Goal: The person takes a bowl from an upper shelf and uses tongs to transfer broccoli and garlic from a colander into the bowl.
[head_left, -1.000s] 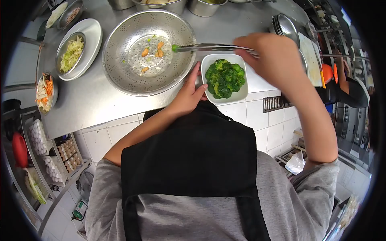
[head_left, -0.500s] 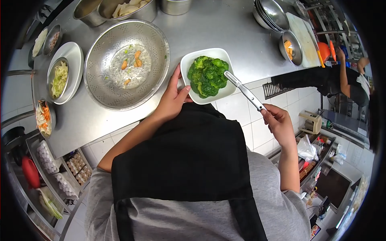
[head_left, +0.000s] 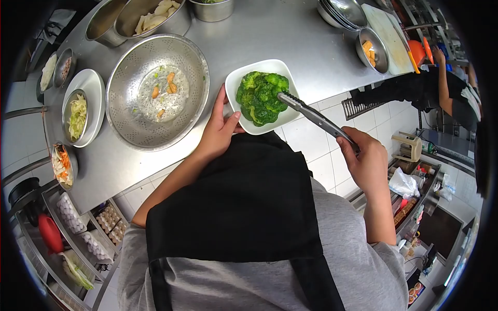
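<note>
My left hand (head_left: 222,129) is closed on the left rim of a white square bowl (head_left: 234,78), thumb at the edge and fingers beneath. Green broccoli (head_left: 262,98) is heaped in that bowl. In my right hand (head_left: 365,155) are metal tongs (head_left: 321,120), gripped near their rear end. The tips of the tongs touch the right side of the broccoli. Left of the bowl stands a large perforated steel colander (head_left: 122,103), with a few orange-brown pieces (head_left: 171,83) and green scraps on its bottom.
Steel pots (head_left: 181,20) stand at the back of the steel table (head_left: 270,31). On the left are a bowl of shredded cabbage (head_left: 78,116) and a white plate (head_left: 96,114). A small bowl (head_left: 381,57) and cutting board (head_left: 384,31) lie right. Another person (head_left: 446,98) stands far right.
The tongs have turned and their tips have shifted slightly left on the broccoli. My right hand has rolled over, showing its back more. The view has shifted a little.
</note>
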`<state>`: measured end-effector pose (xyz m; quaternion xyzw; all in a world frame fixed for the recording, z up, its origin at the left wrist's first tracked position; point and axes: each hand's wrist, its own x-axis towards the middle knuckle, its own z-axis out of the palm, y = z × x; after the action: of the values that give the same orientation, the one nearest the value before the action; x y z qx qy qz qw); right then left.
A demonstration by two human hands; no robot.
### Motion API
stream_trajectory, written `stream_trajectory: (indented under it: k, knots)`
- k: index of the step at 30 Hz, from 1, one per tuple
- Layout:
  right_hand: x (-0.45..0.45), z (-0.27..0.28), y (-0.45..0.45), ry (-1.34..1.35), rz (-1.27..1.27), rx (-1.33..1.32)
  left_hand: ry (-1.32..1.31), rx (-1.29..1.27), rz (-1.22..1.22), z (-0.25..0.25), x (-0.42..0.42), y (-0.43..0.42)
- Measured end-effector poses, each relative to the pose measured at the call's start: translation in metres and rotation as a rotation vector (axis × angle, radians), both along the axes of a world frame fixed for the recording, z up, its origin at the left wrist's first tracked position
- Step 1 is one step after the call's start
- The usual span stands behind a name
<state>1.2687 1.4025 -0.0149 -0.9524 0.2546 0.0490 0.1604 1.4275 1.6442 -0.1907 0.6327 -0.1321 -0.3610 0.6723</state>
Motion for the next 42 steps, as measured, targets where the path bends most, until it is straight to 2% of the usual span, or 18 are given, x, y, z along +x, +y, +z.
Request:
stream_trajectory:
  k: [6, 8, 13, 17, 19, 25, 28, 32, 35, 37, 42]
  knots:
    - [-0.001, 0.012, 0.002, -0.033, 0.039, -0.095, 0.024, 0.007, -0.001, 0.000, 0.000, 0.001]
    - [-0.001, 0.012, 0.004, -0.138, 0.056, -0.132, 0.024, -0.008, 0.002, -0.002, 0.000, 0.001]
    - [-0.001, -0.014, 0.003, -0.173, 0.168, -0.196, 0.025, -0.025, 0.002, -0.004, 0.000, 0.001]
    - [-0.004, -0.015, 0.002, -0.229, 0.092, -0.152, 0.013, -0.011, -0.013, -0.005, 0.002, 0.002]
    - [-0.008, -0.015, 0.001, -0.187, -0.039, -0.064, 0.028, -0.025, -0.007, -0.004, 0.001, 0.002]
    - [-0.024, -0.042, 0.007, -0.151, -0.094, 0.033, 0.009, -0.039, 0.005, -0.005, 0.001, 0.002]
    - [-0.020, -0.037, 0.002, -0.183, -0.118, 0.057, 0.005, -0.032, 0.005, -0.007, 0.000, 0.002]
    - [0.000, -0.029, -0.008, -0.227, -0.130, 0.057, 0.014, -0.036, 0.010, -0.005, -0.001, 0.002]
    - [0.024, -0.028, -0.010, -0.088, -0.112, 0.023, 0.012, -0.033, 0.020, -0.003, -0.001, 0.001]
    - [0.032, -0.034, -0.014, -0.040, 0.008, -0.015, -0.008, -0.036, 0.026, -0.008, -0.002, 0.001]
    - [0.039, -0.021, -0.019, -0.125, -0.029, 0.029, -0.039, -0.030, 0.048, -0.014, -0.003, 0.001]
